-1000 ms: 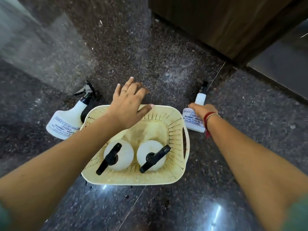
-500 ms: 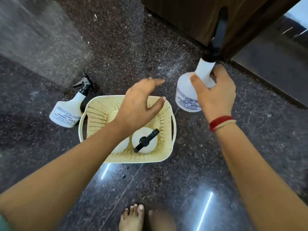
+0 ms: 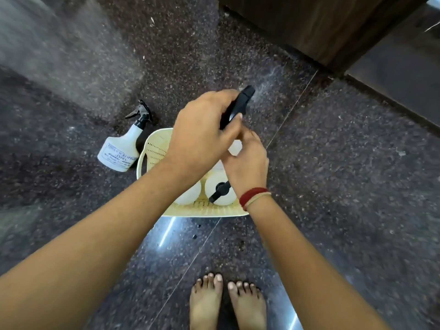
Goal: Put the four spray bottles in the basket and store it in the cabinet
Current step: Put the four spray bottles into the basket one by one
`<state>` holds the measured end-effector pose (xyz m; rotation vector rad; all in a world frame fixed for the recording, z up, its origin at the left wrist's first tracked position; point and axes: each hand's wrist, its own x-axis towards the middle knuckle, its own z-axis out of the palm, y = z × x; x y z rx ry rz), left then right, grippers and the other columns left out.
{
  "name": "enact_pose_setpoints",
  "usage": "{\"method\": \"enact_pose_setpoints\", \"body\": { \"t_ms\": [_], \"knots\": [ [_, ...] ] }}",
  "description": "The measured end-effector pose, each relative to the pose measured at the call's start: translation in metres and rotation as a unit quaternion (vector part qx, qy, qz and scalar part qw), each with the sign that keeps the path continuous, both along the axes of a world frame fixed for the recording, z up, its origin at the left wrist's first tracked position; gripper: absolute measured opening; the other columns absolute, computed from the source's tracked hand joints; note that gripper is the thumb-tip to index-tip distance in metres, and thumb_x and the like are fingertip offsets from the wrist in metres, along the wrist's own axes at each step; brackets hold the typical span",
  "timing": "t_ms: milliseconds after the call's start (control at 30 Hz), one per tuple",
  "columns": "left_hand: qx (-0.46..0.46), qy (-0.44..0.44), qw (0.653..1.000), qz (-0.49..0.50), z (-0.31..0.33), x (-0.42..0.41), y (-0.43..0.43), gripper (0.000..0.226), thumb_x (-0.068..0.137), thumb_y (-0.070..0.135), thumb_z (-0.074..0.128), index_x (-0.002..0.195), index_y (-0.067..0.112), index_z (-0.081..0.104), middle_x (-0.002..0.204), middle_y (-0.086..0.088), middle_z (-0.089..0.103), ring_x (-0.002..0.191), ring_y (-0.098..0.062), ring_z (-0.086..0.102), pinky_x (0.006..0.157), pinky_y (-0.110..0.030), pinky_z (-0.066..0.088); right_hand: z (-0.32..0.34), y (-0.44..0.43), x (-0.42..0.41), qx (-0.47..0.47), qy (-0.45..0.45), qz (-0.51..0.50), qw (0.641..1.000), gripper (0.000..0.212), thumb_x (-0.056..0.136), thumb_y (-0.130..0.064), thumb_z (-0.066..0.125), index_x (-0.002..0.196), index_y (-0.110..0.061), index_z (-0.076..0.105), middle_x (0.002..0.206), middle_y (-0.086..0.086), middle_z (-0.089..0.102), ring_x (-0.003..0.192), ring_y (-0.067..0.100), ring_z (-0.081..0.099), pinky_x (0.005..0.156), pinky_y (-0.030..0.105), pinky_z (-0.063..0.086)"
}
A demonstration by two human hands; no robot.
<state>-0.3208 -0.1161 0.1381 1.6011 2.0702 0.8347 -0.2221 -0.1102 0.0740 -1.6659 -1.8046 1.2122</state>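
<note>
A: Item one, the held spray bottle [image 3: 238,108]?
B: Above the far half of the basket [image 3: 152,151], long axis tilted, black trigger head [image 3: 245,96] up and pointing away toward the upper right. Only the black head and a sliver of white body show between the hands — the rest is covered.

A: Hands on it?
B: Left hand [image 3: 202,136] curled closed over the black head and neck, fingers wrapped from the left. Right hand [image 3: 247,160] lower, closed around the white body from the right; a red wrist thread [image 3: 253,197] on that arm. Both hands touch each other at the bottle.

A: Item two, basket contents?
B: Cream perforated basket on the dark speckled floor [image 3: 333,186]. Two bottles stand upright at its near end: right-hand bottle [image 3: 220,192] seen from above, its trigger running from near-left to far-right; left-hand bottle [image 3: 188,196] mostly hidden under the left forearm — trigger direction cannot be told.

A: Item three, the loose one?
B: Fourth bottle [image 3: 121,151] lies on the floor just beside the basket's left wall, label up, long axis running from near-left base to far-right head, black trigger pointing away.

A: Surroundings?
B: Wooden cabinet [image 3: 321,27] at upper right, well apart from the basket. Bare feet [image 3: 226,303] at the lower edge.
</note>
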Motion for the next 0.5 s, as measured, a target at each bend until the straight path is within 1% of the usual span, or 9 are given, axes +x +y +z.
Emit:
{"method": "enact_pose_setpoints", "body": {
  "t_ms": [67, 133, 200, 233, 267, 333, 367, 433, 500],
  "knots": [
    [-0.018, 0.019, 1.0, -0.011, -0.018, -0.002, -0.008, 0.028, 0.084, 0.018, 0.056, 0.11, 0.013, 0.063, 0.094, -0.005, 0.068, 0.089, -0.023, 0.062, 0.078, -0.041, 0.05, -0.011, 0.003, 0.006, -0.027, -0.001, 0.014, 1.0, 0.025, 0.078, -0.025, 0.073, 0.101, -0.02, 0.065, 0.104, -0.004, 0.068, 0.091, 0.009, 0.06, 0.082, 0.029, 0.048],
    [-0.024, 0.02, 0.999, -0.01, -0.037, -0.002, -0.016, 0.029, 0.083, 0.015, 0.056, 0.11, 0.009, 0.063, 0.098, -0.009, 0.069, 0.093, -0.025, 0.062, 0.08, -0.042, 0.05, -0.02, 0.005, 0.013, -0.058, 0.011, 0.008, 0.998, 0.021, 0.079, -0.017, 0.073, 0.099, -0.019, 0.065, 0.099, -0.004, 0.067, 0.088, 0.011, 0.062, 0.085, 0.035, 0.052],
    [-0.035, 0.007, 0.999, -0.007, -0.053, 0.001, -0.021, 0.028, 0.083, 0.014, 0.056, 0.11, 0.008, 0.063, 0.097, -0.01, 0.069, 0.093, -0.026, 0.062, 0.079, -0.043, 0.049, -0.025, 0.005, 0.02, -0.073, 0.025, -0.014, 0.997, 0.019, 0.083, -0.007, 0.065, 0.096, -0.021, 0.063, 0.09, -0.006, 0.063, 0.081, 0.017, 0.065, 0.084, 0.041, 0.055],
    [-0.041, 0.003, 0.999, -0.006, -0.06, 0.004, -0.023, 0.03, 0.084, 0.013, 0.056, 0.112, 0.01, 0.063, 0.098, -0.01, 0.069, 0.093, -0.026, 0.062, 0.079, -0.042, 0.05, -0.027, 0.004, 0.022, -0.084, 0.044, -0.031, 0.995, 0.022, 0.086, -0.002, 0.057, 0.094, -0.022, 0.062, 0.086, -0.005, 0.062, 0.08, 0.021, 0.067, 0.083, 0.042, 0.056],
    [-0.04, 0.002, 0.999, -0.005, -0.065, 0.008, -0.024, 0.031, 0.084, 0.013, 0.056, 0.115, 0.012, 0.063, 0.099, -0.009, 0.07, 0.093, -0.026, 0.062, 0.079, -0.041, 0.05, -0.027, 0.005, 0.024, -0.101, 0.074, -0.049, 0.991, 0.028, 0.088, 0.002, 0.049, 0.09, -0.023, 0.062, 0.085, -0.002, 0.063, 0.081, 0.025, 0.068, 0.082, 0.042, 0.057],
    [-0.026, -0.003, 1.0, 0.005, -0.074, 0.013, -0.024, 0.033, 0.084, 0.011, 0.057, 0.116, 0.014, 0.064, 0.101, -0.008, 0.071, 0.093, -0.025, 0.064, 0.08, -0.037, 0.05, -0.027, 0.005, 0.026, -0.148, 0.14, -0.074, 0.976, 0.036, 0.088, 0.006, 0.037, 0.088, -0.02, 0.062, 0.087, 0.008, 0.067, 0.081, 0.028, 0.069, 0.073, 0.035, 0.057],
    [-0.02, -0.01, 1.0, 0.015, -0.078, 0.015, -0.024, 0.033, 0.083, 0.01, 0.058, 0.116, 0.014, 0.064, 0.101, -0.007, 0.072, 0.093, -0.024, 0.065, 0.081, -0.036, 0.05, -0.027, 0.006, 0.027, -0.166, 0.16, -0.075, 0.97, 0.038, 0.087, 0.007, 0.034, 0.091, -0.018, 0.063, 0.088, 0.012, 0.068, 0.08, 0.027, 0.068, 0.069, 0.031, 0.056],
    [-0.013, -0.026, 0.999, 0.033, -0.085, 0.019, -0.021, 0.033, 0.082, 0.01, 0.059, 0.114, 0.013, 0.066, 0.101, -0.007, 0.072, 0.093, -0.023, 0.066, 0.082, -0.033, 0.051, -0.028, 0.009, 0.028, -0.188, 0.177, -0.076, 0.963, 0.041, 0.085, 0.011, 0.032, 0.096, -0.013, 0.063, 0.085, 0.012, 0.068, 0.074, 0.022, 0.067, 0.066, 0.025, 0.054],
    [-0.016, -0.024, 0.999, 0.031, -0.093, 0.022, -0.019, 0.032, 0.082, 0.011, 0.059, 0.113, 0.015, 0.066, 0.097, -0.006, 0.073, 0.09, -0.022, 0.067, 0.08, -0.034, 0.052, -0.032, 0.013, 0.029, -0.203, 0.182, -0.092, 0.958, 0.037, 0.087, 0.01, 0.031, 0.095, -0.01, 0.061, 0.081, 0.012, 0.067, 0.068, 0.019, 0.065, 0.063, 0.024, 0.053]
  ]
}}
